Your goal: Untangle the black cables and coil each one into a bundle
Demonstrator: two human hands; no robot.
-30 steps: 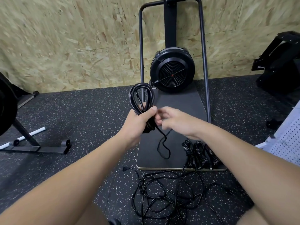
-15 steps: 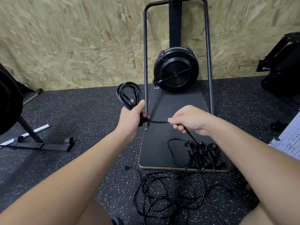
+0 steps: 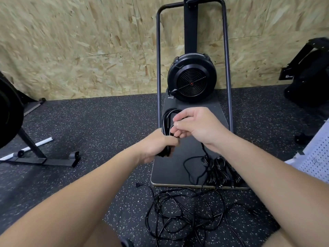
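Note:
My left hand [image 3: 156, 146] grips a folded black cable coil [image 3: 167, 120] around its lower half, its loops sticking up above my fist. My right hand [image 3: 194, 125] is right beside the coil's upper loops, fingers curled and pinching the cable's loose tail, which drops from under that hand to the platform [image 3: 178, 168]. Three finished black bundles [image 3: 220, 171] lie side by side at the platform's near right corner. A loose tangle of black cables [image 3: 185, 213] is spread on the speckled floor in front of me.
A black fan-wheel exercise machine [image 3: 192, 79] with a tall tube frame stands on the platform against the chipboard wall. A black metal stand [image 3: 41, 157] sits at left. Dark equipment [image 3: 309, 77] and a white perforated panel [image 3: 316, 157] are at right.
My right hand, which had pulled the tail out to the right, has come back up against the coil. My left hand and the coil have moved right, over the platform.

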